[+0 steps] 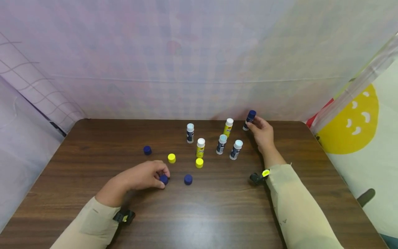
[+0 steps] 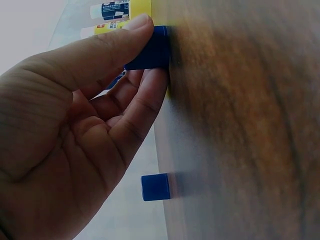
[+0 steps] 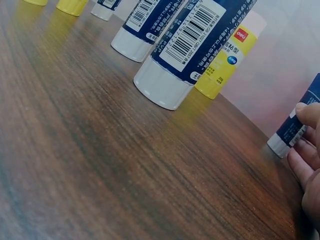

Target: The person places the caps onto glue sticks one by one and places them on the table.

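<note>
My left hand (image 1: 143, 175) pinches a blue glue stick cap (image 2: 154, 49) between thumb and fingers, low at the tabletop. At the back right, my right hand (image 1: 263, 134) grips a blue glue stick (image 1: 249, 121) whose blue cap is on; its white base is at the table surface. Uncapped blue glue sticks (image 1: 190, 133) (image 1: 221, 145) (image 1: 236, 150) stand upright in the middle, along with two uncapped yellow glue sticks (image 1: 200, 148) (image 1: 228, 128). Loose blue caps (image 1: 147, 150) (image 1: 188, 179) and yellow caps (image 1: 171, 158) (image 1: 199, 163) lie around the left hand.
All of this is on a dark wood-grain table (image 1: 199, 218). A pale curtain (image 1: 174, 62) hangs right behind its far edge. On the right side hangs a white cloth with a yellow print (image 1: 351, 124).
</note>
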The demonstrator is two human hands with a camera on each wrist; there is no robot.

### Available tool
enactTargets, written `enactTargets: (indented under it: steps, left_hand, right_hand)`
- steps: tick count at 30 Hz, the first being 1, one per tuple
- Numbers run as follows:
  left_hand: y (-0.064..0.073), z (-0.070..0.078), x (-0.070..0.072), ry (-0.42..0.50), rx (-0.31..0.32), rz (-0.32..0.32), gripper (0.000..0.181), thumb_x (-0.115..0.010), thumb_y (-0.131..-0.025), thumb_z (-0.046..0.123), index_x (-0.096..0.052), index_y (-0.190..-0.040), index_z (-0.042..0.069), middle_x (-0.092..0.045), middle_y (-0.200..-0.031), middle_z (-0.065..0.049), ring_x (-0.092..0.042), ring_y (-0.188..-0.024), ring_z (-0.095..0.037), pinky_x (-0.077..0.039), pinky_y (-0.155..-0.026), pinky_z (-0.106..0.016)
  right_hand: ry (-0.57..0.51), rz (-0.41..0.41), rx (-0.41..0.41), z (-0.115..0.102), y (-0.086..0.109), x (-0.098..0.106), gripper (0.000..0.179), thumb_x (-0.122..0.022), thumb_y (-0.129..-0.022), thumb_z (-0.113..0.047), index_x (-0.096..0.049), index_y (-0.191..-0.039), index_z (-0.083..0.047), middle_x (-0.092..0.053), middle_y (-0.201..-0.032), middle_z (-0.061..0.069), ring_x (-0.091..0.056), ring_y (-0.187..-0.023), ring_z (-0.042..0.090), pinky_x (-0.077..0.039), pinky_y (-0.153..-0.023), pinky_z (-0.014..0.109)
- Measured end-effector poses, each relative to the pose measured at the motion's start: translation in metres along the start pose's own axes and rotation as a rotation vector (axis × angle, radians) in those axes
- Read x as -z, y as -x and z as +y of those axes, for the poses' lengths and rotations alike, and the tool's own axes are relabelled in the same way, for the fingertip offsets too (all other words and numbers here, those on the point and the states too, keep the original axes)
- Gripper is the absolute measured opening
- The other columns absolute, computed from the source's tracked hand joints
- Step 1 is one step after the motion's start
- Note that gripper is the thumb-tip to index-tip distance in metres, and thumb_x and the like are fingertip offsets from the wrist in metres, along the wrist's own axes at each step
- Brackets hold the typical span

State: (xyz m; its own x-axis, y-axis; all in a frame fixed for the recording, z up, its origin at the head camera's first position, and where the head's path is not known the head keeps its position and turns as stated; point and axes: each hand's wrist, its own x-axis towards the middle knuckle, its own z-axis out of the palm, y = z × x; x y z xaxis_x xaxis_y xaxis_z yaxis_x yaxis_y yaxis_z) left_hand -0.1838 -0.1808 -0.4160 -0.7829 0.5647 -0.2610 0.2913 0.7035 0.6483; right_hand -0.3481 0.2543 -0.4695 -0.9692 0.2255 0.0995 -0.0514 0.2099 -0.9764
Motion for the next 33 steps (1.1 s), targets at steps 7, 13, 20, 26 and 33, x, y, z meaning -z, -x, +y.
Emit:
enactTargets:
  steps: [7, 13, 20, 26, 33]
  left_hand:
    - [0.000, 0.001, 0.000, -0.014, -0.028, 0.004, 0.021, -0.083, -0.088, 0.011, -0.070, -0.104, 0.013, -0.065, -0.107, 0.001, -0.064, -0.093, -0.011, -0.057, -0.083, -0.028]
    - [-0.001, 0.002, -0.001, -0.021, -0.036, 0.005, 0.020, -0.083, -0.088, 0.011, -0.070, -0.104, 0.014, -0.065, -0.106, 0.001, -0.065, -0.093, -0.011, -0.058, -0.084, -0.028]
    - [-0.001, 0.003, -0.001, -0.033, -0.053, 0.021, 0.019, -0.082, -0.089, 0.011, -0.071, -0.104, 0.014, -0.064, -0.106, 0.002, -0.065, -0.092, -0.010, -0.058, -0.084, -0.027]
    - [-0.001, 0.005, 0.000, -0.021, -0.034, 0.035, 0.020, -0.081, -0.091, 0.012, -0.071, -0.107, 0.014, -0.064, -0.108, 0.002, -0.066, -0.096, -0.012, -0.060, -0.088, -0.033]
    - [-0.002, 0.011, 0.002, 0.015, -0.008, 0.071, 0.020, -0.079, -0.093, 0.012, -0.071, -0.111, 0.013, -0.066, -0.113, 0.000, -0.070, -0.104, -0.018, -0.062, -0.093, -0.037]
  right_hand:
    - [-0.041, -0.005, 0.001, -0.001, 0.000, 0.002, 0.050, -0.071, -0.099, -0.011, -0.057, -0.146, -0.002, -0.062, -0.143, 0.020, -0.062, -0.102, 0.000, -0.053, -0.092, 0.011]
    - [-0.038, 0.014, -0.029, -0.002, 0.001, 0.006, 0.051, -0.071, -0.100, -0.014, -0.056, -0.148, -0.006, -0.059, -0.149, 0.018, -0.061, -0.110, 0.002, -0.053, -0.102, 0.017]
    - [-0.089, 0.034, -0.036, -0.007, 0.008, 0.007, 0.054, -0.072, -0.099, -0.015, -0.055, -0.150, -0.009, -0.057, -0.152, 0.015, -0.061, -0.121, 0.009, -0.051, -0.106, 0.018]
    - [-0.092, 0.044, -0.026, -0.013, 0.017, 0.008, 0.055, -0.072, -0.099, -0.020, -0.055, -0.150, -0.011, -0.057, -0.152, 0.014, -0.060, -0.123, 0.010, -0.050, -0.109, 0.020]
    - [-0.135, 0.055, 0.027, -0.018, 0.027, 0.009, 0.052, -0.073, -0.098, -0.012, -0.057, -0.147, -0.004, -0.059, -0.147, 0.022, -0.065, -0.109, 0.002, -0.053, -0.097, 0.012]
